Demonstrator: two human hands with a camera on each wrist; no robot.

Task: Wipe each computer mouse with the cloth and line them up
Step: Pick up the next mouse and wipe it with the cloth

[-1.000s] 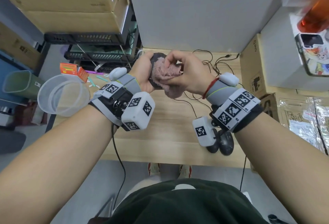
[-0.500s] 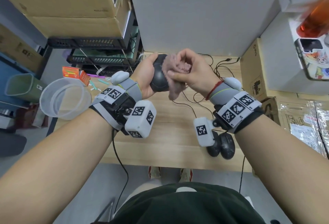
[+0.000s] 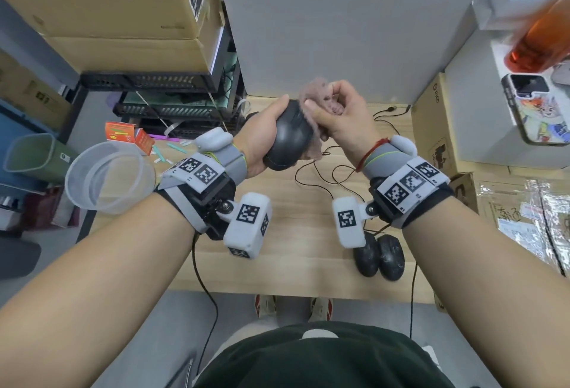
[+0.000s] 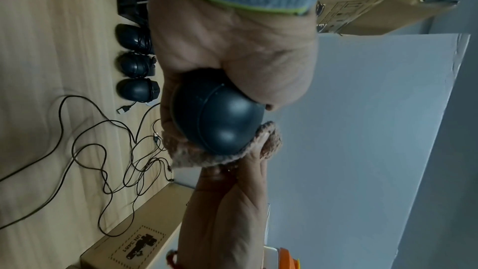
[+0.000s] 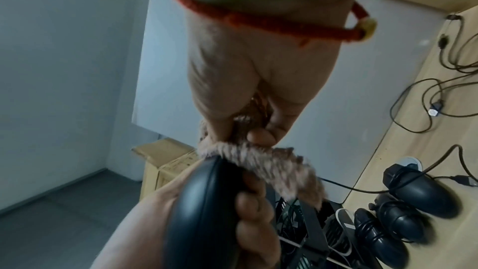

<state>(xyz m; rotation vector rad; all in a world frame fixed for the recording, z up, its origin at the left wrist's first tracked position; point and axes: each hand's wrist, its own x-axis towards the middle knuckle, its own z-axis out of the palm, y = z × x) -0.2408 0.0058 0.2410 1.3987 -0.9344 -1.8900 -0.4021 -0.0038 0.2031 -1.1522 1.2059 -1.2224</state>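
My left hand [image 3: 262, 137] grips a black computer mouse [image 3: 288, 141] in the air above the far part of the wooden table [image 3: 293, 258]. My right hand [image 3: 342, 116] holds a bunched, fuzzy pink-brown cloth [image 3: 324, 104] and presses it against the mouse's far end. In the left wrist view the cloth [image 4: 196, 156] cups the mouse [image 4: 220, 122] from below. The right wrist view shows my left fingers [image 5: 250, 208] curled round the mouse [image 5: 204, 212] under the cloth [image 5: 271, 165]. Three more black mice [image 4: 134, 64] lie side by side on the table; two of them [image 3: 379, 256] show near the front edge.
Loose black cables [image 3: 324, 171] sprawl over the middle of the table. A clear plastic tub [image 3: 108, 178] sits at the left edge. Cardboard boxes [image 3: 431, 128] stand along the right, with a phone [image 3: 536, 110] and an orange bottle [image 3: 543, 36] on a white box.
The cloth has slid off the top of the mouse toward its far end, baring most of the black shell. Both hands have lifted slightly with the mouse.
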